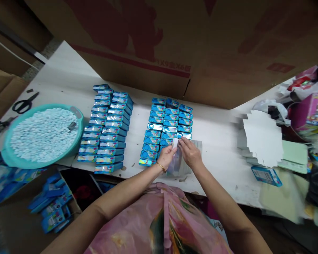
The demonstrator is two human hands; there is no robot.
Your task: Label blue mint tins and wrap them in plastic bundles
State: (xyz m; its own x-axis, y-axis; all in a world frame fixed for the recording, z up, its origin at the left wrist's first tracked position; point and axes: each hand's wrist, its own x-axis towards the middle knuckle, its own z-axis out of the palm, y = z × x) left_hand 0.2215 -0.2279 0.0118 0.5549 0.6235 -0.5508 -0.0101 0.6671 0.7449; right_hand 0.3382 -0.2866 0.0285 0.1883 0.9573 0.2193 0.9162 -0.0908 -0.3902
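Observation:
My left hand (166, 156) pinches a small white strip (175, 143), perhaps paper or a label. The fingers of my right hand (190, 151) are bent and closed at the strip's right edge; whether they grip it is hard to see. Beneath both hands lies a clear plastic sheet or bag (178, 168), partly covered by them. Just beyond my fingertips stand rows of small blue tins (157, 120) with shiny lids, some hidden by my left hand.
Further left are two columns of blue boxes (112, 137). A teal basin (81, 123) holds many pale pieces, with black scissors (25, 104) behind it. A large carton (153, 67) borders the table's back. White card (263, 137) and a blue box (266, 175) lie right.

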